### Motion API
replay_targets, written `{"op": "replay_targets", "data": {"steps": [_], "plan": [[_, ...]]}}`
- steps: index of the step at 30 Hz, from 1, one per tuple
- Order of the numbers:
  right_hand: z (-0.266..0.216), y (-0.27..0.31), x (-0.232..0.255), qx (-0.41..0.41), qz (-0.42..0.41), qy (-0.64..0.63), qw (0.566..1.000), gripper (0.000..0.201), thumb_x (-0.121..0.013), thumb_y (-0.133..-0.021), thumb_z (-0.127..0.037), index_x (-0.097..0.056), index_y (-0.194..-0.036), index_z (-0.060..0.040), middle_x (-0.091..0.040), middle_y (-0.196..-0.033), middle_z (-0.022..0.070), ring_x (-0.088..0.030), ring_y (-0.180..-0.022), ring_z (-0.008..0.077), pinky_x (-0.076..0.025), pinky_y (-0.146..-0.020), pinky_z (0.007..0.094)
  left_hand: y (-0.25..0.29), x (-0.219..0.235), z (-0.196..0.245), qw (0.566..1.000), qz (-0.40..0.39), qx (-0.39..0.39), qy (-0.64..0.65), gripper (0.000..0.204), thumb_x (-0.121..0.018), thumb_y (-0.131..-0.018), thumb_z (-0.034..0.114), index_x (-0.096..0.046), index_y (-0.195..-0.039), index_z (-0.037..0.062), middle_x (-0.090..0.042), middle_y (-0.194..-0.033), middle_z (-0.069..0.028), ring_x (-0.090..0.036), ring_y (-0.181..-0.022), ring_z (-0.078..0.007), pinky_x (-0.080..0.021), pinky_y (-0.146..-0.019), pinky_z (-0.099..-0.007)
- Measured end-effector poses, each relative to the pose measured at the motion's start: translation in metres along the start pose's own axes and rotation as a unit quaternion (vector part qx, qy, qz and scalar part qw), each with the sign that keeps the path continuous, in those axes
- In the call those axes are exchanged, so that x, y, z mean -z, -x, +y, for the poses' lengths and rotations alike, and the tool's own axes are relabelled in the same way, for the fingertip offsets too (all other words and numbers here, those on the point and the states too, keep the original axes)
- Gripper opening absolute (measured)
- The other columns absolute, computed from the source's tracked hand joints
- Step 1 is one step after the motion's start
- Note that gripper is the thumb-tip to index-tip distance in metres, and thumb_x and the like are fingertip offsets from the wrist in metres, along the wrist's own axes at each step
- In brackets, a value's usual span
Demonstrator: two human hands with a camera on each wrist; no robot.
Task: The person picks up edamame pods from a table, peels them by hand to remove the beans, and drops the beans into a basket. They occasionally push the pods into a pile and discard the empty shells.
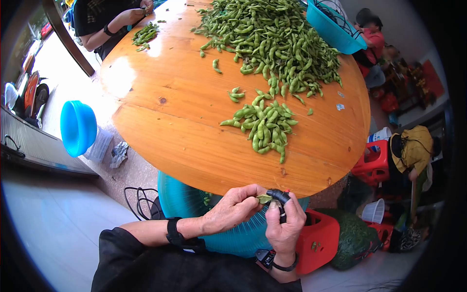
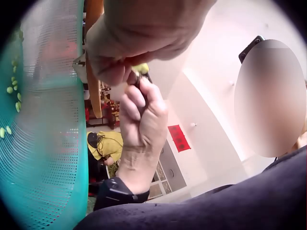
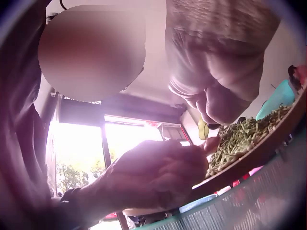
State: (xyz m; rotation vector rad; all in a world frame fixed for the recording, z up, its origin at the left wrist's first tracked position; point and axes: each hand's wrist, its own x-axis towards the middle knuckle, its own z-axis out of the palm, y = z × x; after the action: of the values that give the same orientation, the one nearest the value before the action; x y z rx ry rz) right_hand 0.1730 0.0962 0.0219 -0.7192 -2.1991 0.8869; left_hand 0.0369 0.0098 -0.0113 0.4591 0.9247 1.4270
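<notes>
In the head view my left hand (image 1: 234, 210) pinches a green soybean pod (image 1: 264, 198) just off the table's near edge. My right hand (image 1: 286, 226) meets it from the right, fingers curled round a small black curved tool (image 1: 278, 195) whose kind I cannot tell. The tool's end overlaps the pod. From the left wrist, the pod (image 2: 141, 68) shows between both hands' fingertips. Below the hands, a teal mesh basket (image 1: 168, 194) holds loose shelled beans (image 2: 15, 82). A small pile of pods (image 1: 265, 124) lies on the wooden table (image 1: 170, 131) in front.
A large heap of pods (image 1: 272, 39) covers the table's far side, beside a teal basin (image 1: 335, 29). Another person's hands (image 1: 131, 17) work at the far left. A red stool (image 1: 316, 243) stands at my right, a blue tub (image 1: 78, 129) on the left floor.
</notes>
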Motion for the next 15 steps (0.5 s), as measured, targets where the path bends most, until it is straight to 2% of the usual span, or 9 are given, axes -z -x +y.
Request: {"op": "replay_targets", "data": {"steps": [1,3,5,6,7,9,11,14,15], "plan": [[0.001,0.005,0.012,-0.100,-0.012,-0.034,0.994,0.015,-0.058,-0.084,0.000,-0.065,-0.096,0.0040,-0.060,-0.081,0.0153,-0.061,-0.066,0.0307,-0.049,-0.058,0.0350,0.002,0.002,0.005,0.997,-0.041,0.017,-0.059,0.023,-0.043,-0.097,0.008,-0.058,-0.113,0.0034,-0.051,-0.071,0.0021,-0.043,-0.061,-0.0063,-0.038,-0.054,-0.0240],[0.007,0.009,0.045,-0.182,0.034,-0.041,0.982,0.016,-0.057,-0.085,-0.001,-0.065,-0.098,0.0051,-0.059,-0.079,0.0135,-0.060,-0.064,0.0284,-0.049,-0.060,0.0342,0.005,0.010,0.016,0.989,-0.082,0.033,-0.120,0.028,-0.045,-0.093,0.007,-0.059,-0.117,0.0015,-0.057,-0.071,-0.0010,-0.050,-0.060,-0.0092,-0.043,-0.055,-0.0271],[0.015,0.009,0.088,-0.244,0.013,0.015,0.970,0.014,-0.058,-0.084,-0.001,-0.063,-0.095,0.0064,-0.060,-0.077,0.0171,-0.060,-0.063,0.0312,-0.048,-0.061,0.0378,0.004,0.018,0.030,0.886,-0.281,-0.004,-0.369,0.031,-0.052,-0.100,0.015,-0.056,-0.127,0.0017,-0.060,-0.078,-0.0057,-0.061,-0.071,-0.0162,-0.052,-0.063,-0.0323],[0.024,0.012,0.107,-0.221,-0.027,0.123,0.967,0.013,-0.058,-0.083,-0.001,-0.061,-0.093,0.0068,-0.060,-0.078,0.0199,-0.061,-0.066,0.0349,-0.047,-0.061,0.0405,0.001,0.013,0.044,0.841,-0.284,-0.081,-0.454,0.030,-0.058,-0.094,0.011,-0.058,-0.122,0.0003,-0.062,-0.085,-0.0103,-0.066,-0.078,-0.0250,-0.056,-0.071,-0.0397],[0.032,0.016,0.122,-0.196,-0.067,0.230,0.951,0.012,-0.058,-0.083,0.000,-0.060,-0.092,0.0073,-0.060,-0.078,0.0227,-0.061,-0.068,0.0385,-0.046,-0.062,0.0433,-0.004,0.010,0.053,0.841,-0.284,-0.081,-0.454,0.030,-0.058,-0.094,0.011,-0.058,-0.122,0.0003,-0.062,-0.085,-0.0103,-0.066,-0.078,-0.0250,-0.056,-0.071,-0.0397],[0.039,0.022,0.134,-0.185,-0.060,0.286,0.938,0.011,-0.057,-0.083,0.001,-0.057,-0.091,0.0079,-0.059,-0.079,0.0261,-0.060,-0.074,0.0448,-0.045,-0.065,0.0476,-0.022,0.000,0.068,0.662,-0.144,-0.213,-0.704,0.033,-0.062,-0.085,0.009,-0.059,-0.117,0.0021,-0.060,-0.098,-0.0112,-0.063,-0.086,-0.0275,-0.056,-0.073,-0.0405],[0.038,0.023,0.139,-0.220,-0.044,0.314,0.922,0.012,-0.054,-0.084,0.002,-0.058,-0.094,0.0078,-0.060,-0.080,0.0259,-0.060,-0.078,0.0470,-0.046,-0.068,0.0485,-0.055,0.002,0.077,0.550,-0.078,-0.358,-0.750,0.037,-0.063,-0.076,0.010,-0.060,-0.112,0.0043,-0.054,-0.108,-0.0108,-0.057,-0.098,-0.0270,-0.054,-0.076,-0.0385],[0.040,0.021,0.125,-0.176,0.007,0.278,0.944,0.014,-0.054,-0.085,0.002,-0.060,-0.097,0.0076,-0.062,-0.080,0.0251,-0.062,-0.077,0.0433,-0.047,-0.068,0.0467,-0.092,0.008,0.086,0.480,-0.082,-0.344,-0.803,0.033,-0.064,-0.075,0.012,-0.062,-0.108,0.0058,-0.051,-0.113,-0.0104,-0.052,-0.103,-0.0269,-0.052,-0.079,-0.0358],[0.039,0.019,0.119,-0.163,0.029,0.253,0.953,0.015,-0.054,-0.086,0.002,-0.061,-0.098,0.0074,-0.063,-0.080,0.0248,-0.063,-0.076,0.0419,-0.048,-0.068,0.0459,-0.098,0.010,0.084,0.479,-0.082,-0.345,-0.803,0.033,-0.064,-0.075,0.012,-0.062,-0.108,0.0058,-0.051,-0.113,-0.0104,-0.052,-0.103,-0.0269,-0.052,-0.079,-0.0358]]}}
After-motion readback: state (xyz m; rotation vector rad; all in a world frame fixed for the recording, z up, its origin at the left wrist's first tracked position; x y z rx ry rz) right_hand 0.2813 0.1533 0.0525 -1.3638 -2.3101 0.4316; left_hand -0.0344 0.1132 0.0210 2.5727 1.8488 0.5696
